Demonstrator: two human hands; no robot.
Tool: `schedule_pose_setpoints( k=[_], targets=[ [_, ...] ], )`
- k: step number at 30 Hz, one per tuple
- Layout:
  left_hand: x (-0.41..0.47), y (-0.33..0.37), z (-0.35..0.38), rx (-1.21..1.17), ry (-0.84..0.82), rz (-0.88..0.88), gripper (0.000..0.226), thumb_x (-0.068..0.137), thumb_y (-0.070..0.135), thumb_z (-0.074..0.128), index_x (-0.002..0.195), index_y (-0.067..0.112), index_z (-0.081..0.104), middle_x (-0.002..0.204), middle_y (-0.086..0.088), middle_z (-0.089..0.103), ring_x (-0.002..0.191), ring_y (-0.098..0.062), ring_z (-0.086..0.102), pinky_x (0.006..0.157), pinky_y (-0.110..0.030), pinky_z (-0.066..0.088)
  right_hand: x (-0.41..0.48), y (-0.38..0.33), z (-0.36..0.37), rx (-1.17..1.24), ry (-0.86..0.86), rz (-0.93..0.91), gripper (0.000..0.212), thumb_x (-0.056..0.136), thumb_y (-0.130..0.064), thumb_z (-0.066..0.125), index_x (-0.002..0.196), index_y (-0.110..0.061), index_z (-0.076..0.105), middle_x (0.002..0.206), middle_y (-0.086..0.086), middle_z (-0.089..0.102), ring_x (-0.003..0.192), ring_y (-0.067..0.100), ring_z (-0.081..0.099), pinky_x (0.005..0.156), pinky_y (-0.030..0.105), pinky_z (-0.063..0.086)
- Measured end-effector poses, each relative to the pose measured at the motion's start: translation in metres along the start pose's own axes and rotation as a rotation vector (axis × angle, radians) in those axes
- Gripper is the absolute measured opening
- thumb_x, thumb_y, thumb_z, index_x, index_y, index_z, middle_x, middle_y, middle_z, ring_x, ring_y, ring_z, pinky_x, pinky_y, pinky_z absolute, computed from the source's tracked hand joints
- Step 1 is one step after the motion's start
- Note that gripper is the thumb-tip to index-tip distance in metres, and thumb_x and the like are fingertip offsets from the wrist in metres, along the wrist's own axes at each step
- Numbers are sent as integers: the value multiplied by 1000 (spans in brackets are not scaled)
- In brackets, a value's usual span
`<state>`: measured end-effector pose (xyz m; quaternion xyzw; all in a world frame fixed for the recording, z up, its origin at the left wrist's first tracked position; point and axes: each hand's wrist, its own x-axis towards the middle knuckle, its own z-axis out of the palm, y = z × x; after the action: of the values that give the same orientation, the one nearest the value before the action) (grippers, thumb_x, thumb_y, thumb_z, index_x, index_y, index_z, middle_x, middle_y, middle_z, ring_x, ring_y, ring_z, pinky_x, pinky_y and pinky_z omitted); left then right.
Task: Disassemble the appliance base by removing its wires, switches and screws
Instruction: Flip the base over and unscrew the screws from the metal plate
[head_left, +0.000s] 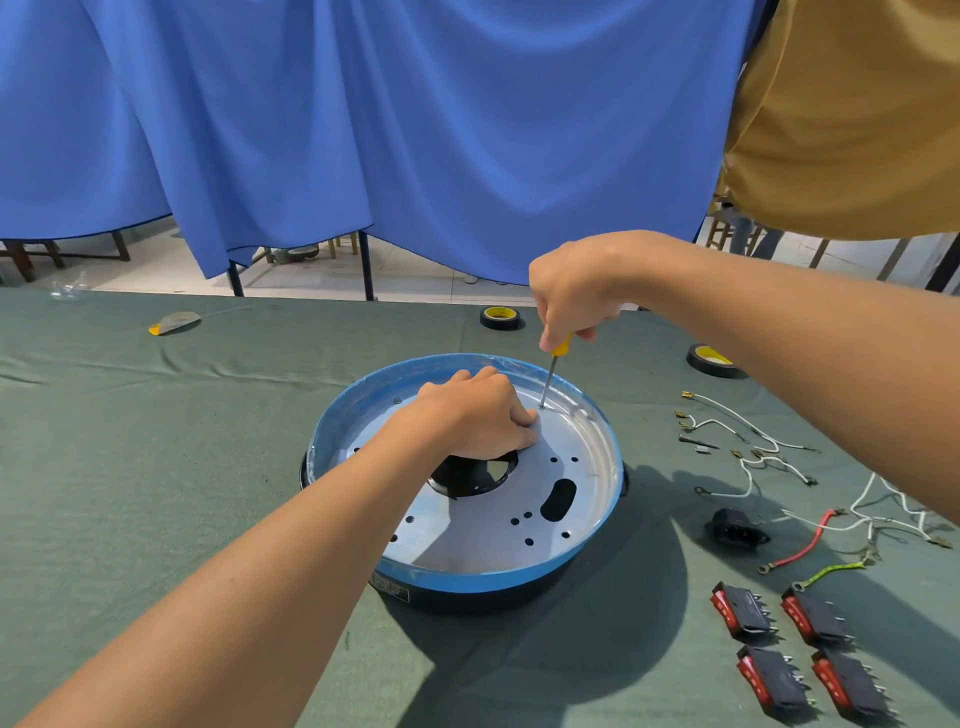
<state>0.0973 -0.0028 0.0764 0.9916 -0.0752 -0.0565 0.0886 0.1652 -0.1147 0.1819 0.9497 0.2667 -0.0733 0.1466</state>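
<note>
Right hand (576, 296) grips the screwdriver (551, 371); left hand (475, 413) curls beside the screw (542, 408), grasp unclear; a slipping tip could jab it

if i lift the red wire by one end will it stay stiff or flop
The red wire probably flops: it lies in a loose curve. Thin, so likely light. Its far end meets the white wires, so it may drag them.

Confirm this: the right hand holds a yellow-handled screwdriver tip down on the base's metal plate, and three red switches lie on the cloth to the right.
Wrong on the count: four red switches, not three, lie on the cloth, as the head view shows. The right hand does hold the yellow-handled screwdriver tip down on the base's metal plate.
</note>
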Motion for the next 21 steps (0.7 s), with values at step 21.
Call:
schedule_pose_setpoints(
  k=[21],
  targets=[
    [0, -1, 1, 10, -4, -23, 40, 93, 57, 47, 125, 39, 63, 130, 6, 48, 121, -26, 40, 77, -42, 30, -5, 9, 1, 169, 82, -65, 25, 84, -45, 68, 85, -20, 71, 90, 12, 69, 72, 23, 54, 61, 30, 45]
  ],
)
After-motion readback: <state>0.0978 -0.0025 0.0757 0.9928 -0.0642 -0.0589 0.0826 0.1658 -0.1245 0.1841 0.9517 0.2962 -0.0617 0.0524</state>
